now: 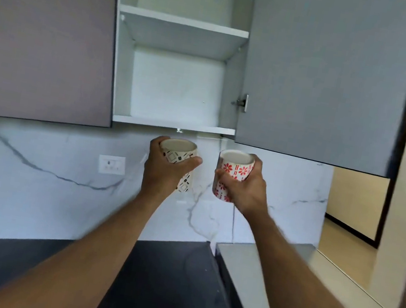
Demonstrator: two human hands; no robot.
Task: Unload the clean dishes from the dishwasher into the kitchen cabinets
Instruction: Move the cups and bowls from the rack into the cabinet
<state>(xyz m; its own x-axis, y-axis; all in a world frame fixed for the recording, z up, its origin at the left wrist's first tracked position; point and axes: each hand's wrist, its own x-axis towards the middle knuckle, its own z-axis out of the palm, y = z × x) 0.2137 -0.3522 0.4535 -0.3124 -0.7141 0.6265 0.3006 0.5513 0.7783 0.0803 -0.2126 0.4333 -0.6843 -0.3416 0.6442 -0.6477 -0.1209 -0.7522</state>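
My left hand [163, 171] grips a white cup with a black pattern [179, 149], held upright just below the open wall cabinet [174, 125]. My right hand [244, 188] grips a white cup with red flowers [236, 168], also upright, beside the first and a little apart from it. Both cups sit a short way under the cabinet's bottom shelf edge. The cabinet shows two white shelves with nothing on them. The dishwasher is out of view.
The grey cabinet door [327, 75] stands open to the right of the shelves. A closed cabinet door [45, 28] is on the left. A marble backsplash with a wall socket [111, 165] is behind; a dark countertop [168, 283] lies below.
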